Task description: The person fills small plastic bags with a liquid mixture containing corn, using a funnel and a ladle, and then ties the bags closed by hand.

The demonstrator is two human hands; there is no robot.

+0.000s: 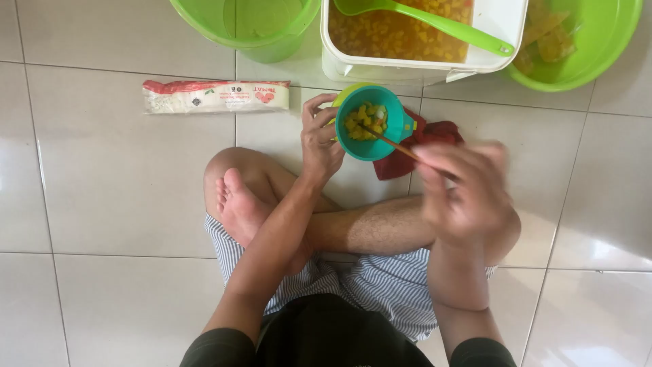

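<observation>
On a white tiled floor (122,177), the left hand (319,139) grips a teal funnel (372,122) of yellow fruit cubes, while the blurred right hand (465,187), just beside it, pinches a thin wooden stick (394,144) poking inside.

A person sits cross-legged on the floor (102,204) at lower centre of the frame. Just above the knees, at centre, the left hand (319,139) grips a funnel (372,122) with cubes inside; a cloth (424,139) lies under it to the right. The right hand (468,194), right of centre, holds a stick (394,143) reaching into the funnel. A packet (216,96) lies upper left. Along the top edge stand a bucket (244,27), then a tub (424,34) with a ladle (435,24) in it, then a basin (584,41) at upper right.
</observation>
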